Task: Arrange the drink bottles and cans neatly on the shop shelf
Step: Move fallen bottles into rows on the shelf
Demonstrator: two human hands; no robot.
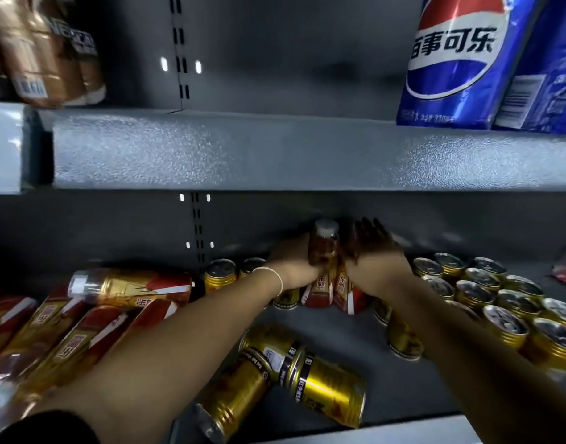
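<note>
Head view: the lower shelf (pixel 355 341) is grey metal and dimly lit, with a slotted strip (pixel 196 225) running up its back panel.

The amber bottle (pixel 323 248), white-capped, stands upright near the back wall and serves as my reference.
- **Left hand:** my left hand (pixel 292 264) wraps the bottle's lower left side. The fingers curl round it, and their tips are hidden behind it.
- **Right hand:** my right hand (pixel 371 251) lies flat against its right side, fingers straight and close together.
- **Right of the bottle:** the standing gold cans (pixel 486 293) form rows.
- **In front of it:** the fallen gold cans (pixel 294 370) lie on their sides.
- **Left of it:** two upright cans (pixel 220 274) stand close by. Farther left, the toppled bottles (pixel 83 328) lie in a heap.
- **Above it:** the upper shelf (pixel 307 149) carries blue cola packs (pixel 457 59) to the right and brown bottles (pixel 41 49) to the left. Both are cut off by the frame.

My wrists partly cover the red-labelled bottles (pixel 320 290) just in front of the bottle, so I cannot count them.
</note>
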